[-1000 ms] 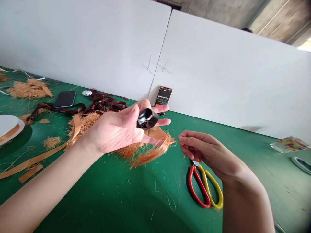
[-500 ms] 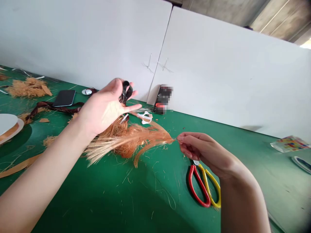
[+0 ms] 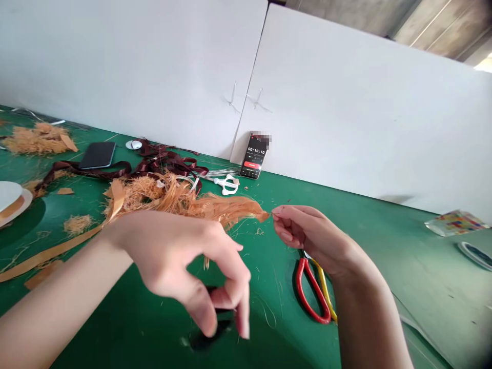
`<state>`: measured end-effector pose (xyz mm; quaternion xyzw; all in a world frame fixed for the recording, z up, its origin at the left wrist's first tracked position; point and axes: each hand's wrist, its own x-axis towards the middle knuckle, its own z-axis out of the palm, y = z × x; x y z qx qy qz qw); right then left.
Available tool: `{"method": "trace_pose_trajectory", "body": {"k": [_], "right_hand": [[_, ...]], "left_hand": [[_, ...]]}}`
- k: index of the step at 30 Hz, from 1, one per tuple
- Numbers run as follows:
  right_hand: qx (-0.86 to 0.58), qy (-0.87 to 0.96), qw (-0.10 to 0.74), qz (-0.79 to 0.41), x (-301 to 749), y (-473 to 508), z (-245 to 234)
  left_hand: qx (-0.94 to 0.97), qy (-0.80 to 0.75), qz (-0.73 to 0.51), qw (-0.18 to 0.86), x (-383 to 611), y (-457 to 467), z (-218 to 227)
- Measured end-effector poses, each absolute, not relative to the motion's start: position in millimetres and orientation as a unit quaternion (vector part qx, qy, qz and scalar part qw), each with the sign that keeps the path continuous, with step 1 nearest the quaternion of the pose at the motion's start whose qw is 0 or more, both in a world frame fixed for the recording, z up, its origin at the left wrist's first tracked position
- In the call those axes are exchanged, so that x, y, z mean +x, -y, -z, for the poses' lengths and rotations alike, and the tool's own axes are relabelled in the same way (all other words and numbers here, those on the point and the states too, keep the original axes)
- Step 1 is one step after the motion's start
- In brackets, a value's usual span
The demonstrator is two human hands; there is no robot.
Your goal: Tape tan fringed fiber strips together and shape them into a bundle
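A tangled bundle of orange plant fibres (image 3: pixel 192 204) lies across the green table (image 3: pixel 265 328), and its tapered tip reaches toward my right hand (image 3: pixel 307 228). That hand pinches the tip's thin strands between thumb and fingers. My left hand (image 3: pixel 192 266) is blurred low in view, its fingers curled down over a glossy black piece (image 3: pixel 213 324). The fingers hide most of this piece, so its shape is uncertain. Red-and-yellow handled scissors (image 3: pixel 313 292) lie below my right hand.
Behind the fibres lie tangled dark red ribbon (image 3: pixel 169 164), small white scissors (image 3: pixel 226 184) and a phone showing a timer (image 3: pixel 253 156). A black tablet (image 3: pixel 98 155), a fibre heap (image 3: pixel 36 141) and a white plate (image 3: pixel 9 197) are at left. White panels (image 3: pixel 346 102) edge the table.
My left hand has dropped from high over the fibres to the near table with the black piece. The fibre bundle now lies lower and flatter. My right hand stays pinched at its tip.
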<state>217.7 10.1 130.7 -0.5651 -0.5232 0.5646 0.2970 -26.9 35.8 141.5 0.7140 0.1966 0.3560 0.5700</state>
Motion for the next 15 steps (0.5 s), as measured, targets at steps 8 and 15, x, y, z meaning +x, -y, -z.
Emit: {"method": "trace_pose_trajectory", "body": {"k": [8,15], "right_hand": [[-0.576,0.507,0.284,-0.576,212.4,-8.5,-131.9],[-0.572,0.511,0.276,-0.579,212.6,-8.6,-133.5]], "left_hand": [[0.795,-0.089,-0.161,0.577,-9.5,-28.5,-136.5],[0.82,-0.12,-0.126,0.545,-19.4,-32.2,-149.6]]}}
